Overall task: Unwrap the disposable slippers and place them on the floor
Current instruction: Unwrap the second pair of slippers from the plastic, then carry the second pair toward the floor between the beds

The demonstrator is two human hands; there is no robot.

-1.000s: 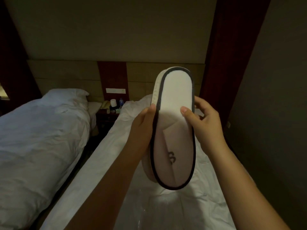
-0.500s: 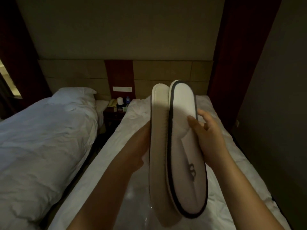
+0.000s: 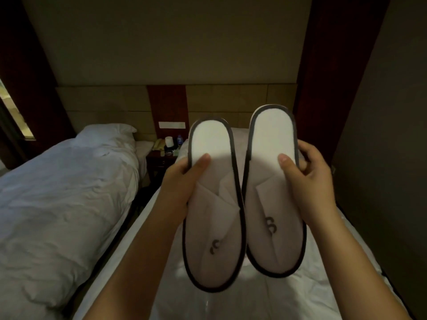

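Two white disposable slippers with dark trim are held up side by side above the bed, soles away from me, toes pointing down. My left hand (image 3: 182, 179) grips the left slipper (image 3: 213, 204) at its left edge, thumb on the insole. My right hand (image 3: 307, 176) grips the right slipper (image 3: 273, 188) at its right edge, thumb on the insole. Each slipper has a flat folded upper with a small dark logo. Clear plastic wrapping (image 3: 208, 306) lies on the bed below them.
A white bed (image 3: 323, 285) is under my arms; a second white bed (image 3: 57, 199) lies at the left across a narrow dark gap. A nightstand (image 3: 161, 158) with a phone, cup and bottle stands between them at the headboard. A dark wall runs along the right.
The two slippers were stacked together, then spread apart. Now each hand holds one, both insoles facing me side by side. The view has tilted a little downward.
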